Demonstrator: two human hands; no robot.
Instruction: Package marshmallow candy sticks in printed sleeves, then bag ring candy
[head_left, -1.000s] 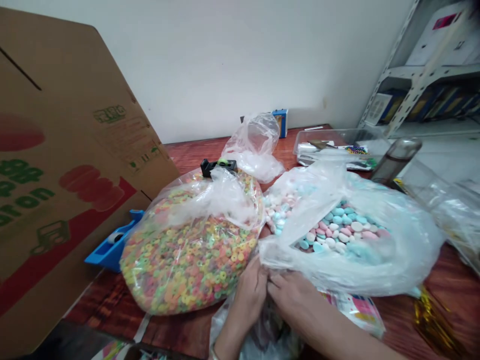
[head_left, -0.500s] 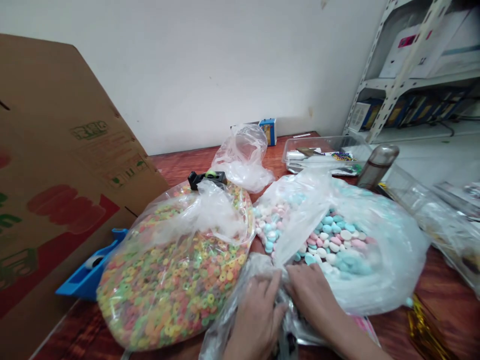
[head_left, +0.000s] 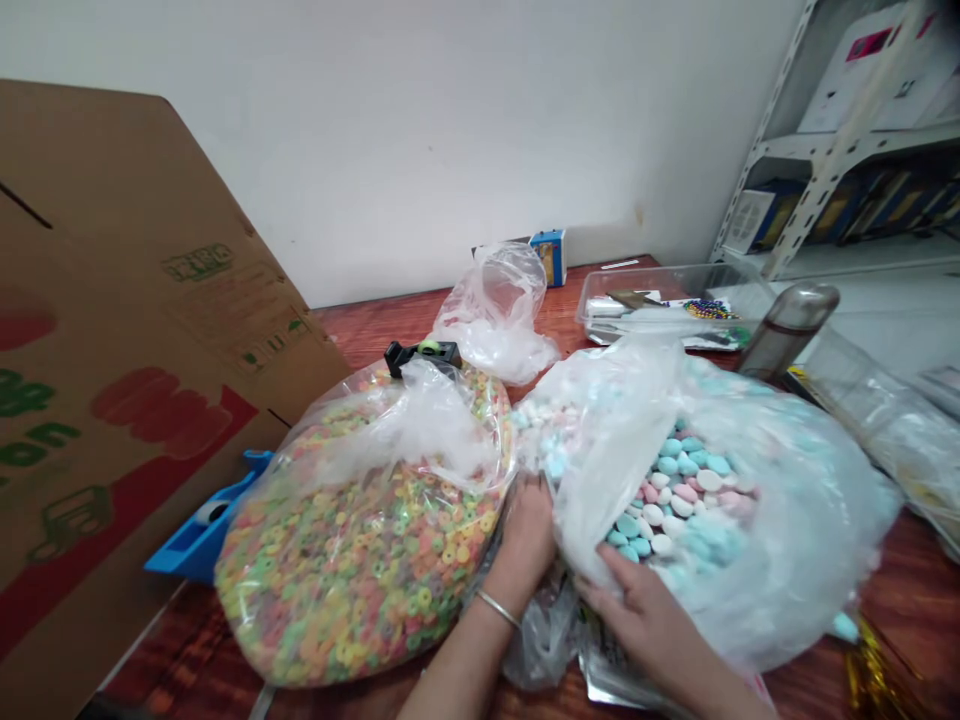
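Observation:
My left hand (head_left: 529, 522), with a bangle at the wrist, reaches into the gap between two big clear bags. Its fingers curl downward, and what they hold is hidden. The fingers of my right hand (head_left: 637, 612) pinch the near edge of the candy bag (head_left: 810, 560), which holds pink, white and blue candies (head_left: 679, 490). To the left lies the closed bag of colourful cereal rings (head_left: 360, 580). Beneath my hands are a crumpled grey plastic bag (head_left: 544, 640) and a silvery packet (head_left: 619, 685).
A cardboard box (head_left: 150, 350) stands at the left, beside a blue tape dispenser (head_left: 206, 530). A black tape dispenser (head_left: 420, 355) rests on the cereal bag. Behind are an empty plastic bag (head_left: 499, 310), a clear tray (head_left: 667, 300) and a bottle (head_left: 787, 330).
My hands have moved apart from the crumpled grey bag. The left went forward between the bags; the right shifted onto the candy bag's edge. The view has turned slightly left.

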